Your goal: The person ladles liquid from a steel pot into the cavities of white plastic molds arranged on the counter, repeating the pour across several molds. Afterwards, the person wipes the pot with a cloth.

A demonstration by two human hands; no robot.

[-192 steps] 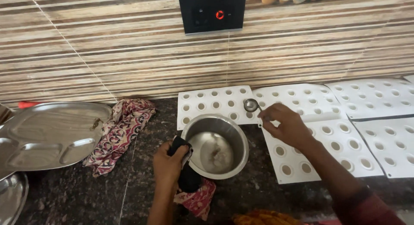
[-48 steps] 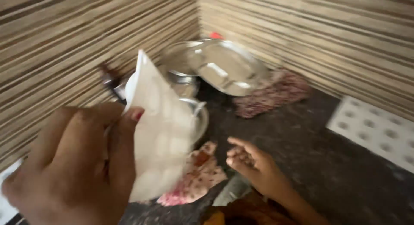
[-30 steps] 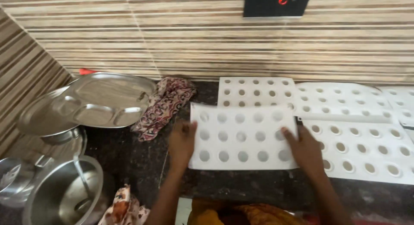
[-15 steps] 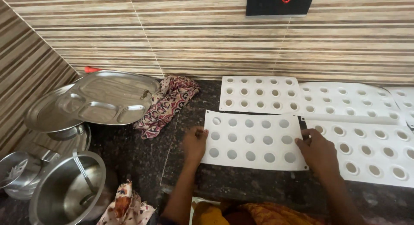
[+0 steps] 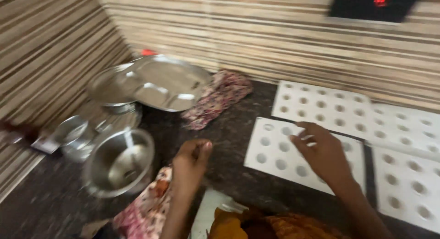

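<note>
On the dark bench [image 5: 229, 143], the right hand [image 5: 323, 154] lies flat, fingers spread, steadying the white dimpled sheet [image 5: 279, 152]; the left hand [image 5: 190, 165] hovers loosely curled, empty, beside the steel pot [image 5: 117, 168].

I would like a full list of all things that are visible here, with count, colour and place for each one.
Dimpled mould sheets: at least four, white, flat on the right half of the counter, one under the right hand.
Steel pot: one, silver, front left, with a utensil inside.
Compartment tray: one, silver, back left, resting on another steel vessel.
Small steel bowl: one, silver, far left.
Floral cloth: one, red and white, beside the tray.
Second floral cloth: one, pink and white, front edge.
Counter: dark speckled stone.
Wall: beige striped tiles.
Black panel: one, with red light, on the wall.
Left hand: empty, above the counter.
Right hand: open, on the nearest sheet.
</note>
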